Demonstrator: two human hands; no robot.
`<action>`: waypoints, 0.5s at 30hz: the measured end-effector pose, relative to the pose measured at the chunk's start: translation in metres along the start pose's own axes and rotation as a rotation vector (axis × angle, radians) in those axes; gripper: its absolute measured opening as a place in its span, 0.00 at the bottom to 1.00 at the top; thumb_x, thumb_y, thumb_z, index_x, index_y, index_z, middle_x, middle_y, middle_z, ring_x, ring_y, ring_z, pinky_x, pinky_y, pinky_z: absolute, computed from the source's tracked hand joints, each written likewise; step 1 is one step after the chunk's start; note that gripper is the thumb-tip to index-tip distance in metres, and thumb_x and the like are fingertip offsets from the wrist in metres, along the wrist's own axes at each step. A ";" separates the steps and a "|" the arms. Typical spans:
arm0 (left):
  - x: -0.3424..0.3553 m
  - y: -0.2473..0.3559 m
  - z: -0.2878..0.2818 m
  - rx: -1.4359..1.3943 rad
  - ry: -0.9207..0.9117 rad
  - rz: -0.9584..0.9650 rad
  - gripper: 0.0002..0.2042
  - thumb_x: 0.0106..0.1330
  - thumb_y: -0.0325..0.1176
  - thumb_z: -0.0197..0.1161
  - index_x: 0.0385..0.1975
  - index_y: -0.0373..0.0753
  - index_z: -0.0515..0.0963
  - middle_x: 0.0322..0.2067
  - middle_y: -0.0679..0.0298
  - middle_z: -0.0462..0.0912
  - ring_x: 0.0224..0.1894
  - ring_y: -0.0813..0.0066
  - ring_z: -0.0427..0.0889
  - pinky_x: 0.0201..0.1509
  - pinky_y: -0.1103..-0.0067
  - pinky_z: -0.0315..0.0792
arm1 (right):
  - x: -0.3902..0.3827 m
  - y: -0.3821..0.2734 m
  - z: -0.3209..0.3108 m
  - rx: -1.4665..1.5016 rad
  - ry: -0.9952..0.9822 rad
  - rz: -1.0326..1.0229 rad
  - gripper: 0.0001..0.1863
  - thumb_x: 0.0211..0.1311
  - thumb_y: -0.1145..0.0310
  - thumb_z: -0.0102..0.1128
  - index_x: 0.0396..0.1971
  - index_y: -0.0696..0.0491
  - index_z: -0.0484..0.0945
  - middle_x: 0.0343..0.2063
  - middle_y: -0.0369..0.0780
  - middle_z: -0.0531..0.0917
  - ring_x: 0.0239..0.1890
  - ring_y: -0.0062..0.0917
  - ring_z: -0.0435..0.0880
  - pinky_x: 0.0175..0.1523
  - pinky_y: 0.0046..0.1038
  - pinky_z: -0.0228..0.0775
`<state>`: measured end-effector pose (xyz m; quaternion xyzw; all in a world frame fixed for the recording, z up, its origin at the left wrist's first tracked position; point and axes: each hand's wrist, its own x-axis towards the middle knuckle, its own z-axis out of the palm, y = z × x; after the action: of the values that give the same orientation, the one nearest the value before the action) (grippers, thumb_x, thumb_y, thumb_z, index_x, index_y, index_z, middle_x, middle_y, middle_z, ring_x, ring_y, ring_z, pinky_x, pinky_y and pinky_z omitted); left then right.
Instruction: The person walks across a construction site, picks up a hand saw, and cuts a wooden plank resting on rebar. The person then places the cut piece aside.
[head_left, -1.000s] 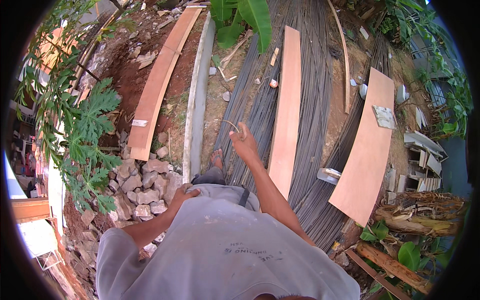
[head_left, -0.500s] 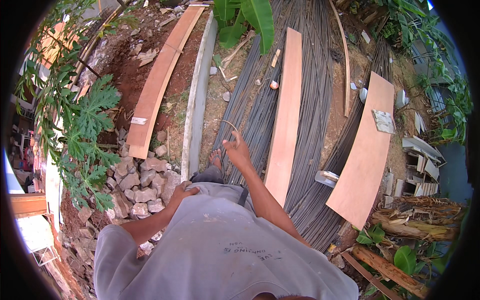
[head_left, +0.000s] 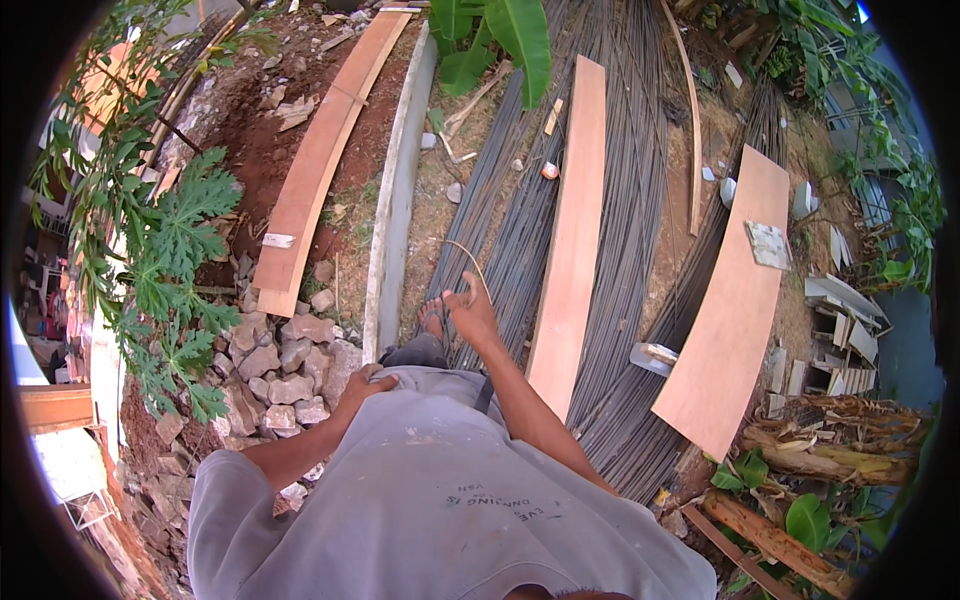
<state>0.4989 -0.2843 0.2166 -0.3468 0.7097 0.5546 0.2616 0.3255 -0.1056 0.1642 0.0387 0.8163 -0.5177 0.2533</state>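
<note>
My right hand [head_left: 472, 308] is closed on a thin, curved, light-brown strip [head_left: 470, 252], a dry stem or split cane by its look. The strip bends up and left from my fingers over the bundles of dark steel rebar [head_left: 493, 215]. Against the front hem of my grey shirt [head_left: 425, 440] rests my left hand [head_left: 362, 392], its thumb apart from the fingers and nothing seen in it. Below my right hand my sandalled foot [head_left: 432, 318] shows beside the rebar.
A long plywood strip [head_left: 570, 250] lies on the rebar, with a wider plywood sheet [head_left: 725, 310] to the right. Left of a low concrete edge [head_left: 388, 240] are more plywood strips [head_left: 325, 160] and a heap of broken paving blocks [head_left: 285, 370]. Banana leaves [head_left: 515, 50] hang at the far side.
My right hand has turned slightly and shifted a little down, and the curved strip has swung to the right with it. My left hand stays against the shirt.
</note>
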 end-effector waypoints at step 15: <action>-0.012 0.012 -0.002 -0.067 0.020 0.070 0.27 0.59 0.42 0.65 0.51 0.25 0.72 0.32 0.53 0.82 0.30 0.72 0.82 0.33 0.77 0.75 | -0.007 -0.002 0.013 -0.024 0.049 -0.069 0.38 0.61 0.56 0.57 0.67 0.55 0.55 0.36 0.43 0.83 0.41 0.34 0.83 0.51 0.36 0.70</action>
<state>0.4972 -0.2824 0.2339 -0.3357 0.7051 0.5833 0.2233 0.3363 -0.1165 0.1647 0.0200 0.8292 -0.5153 0.2155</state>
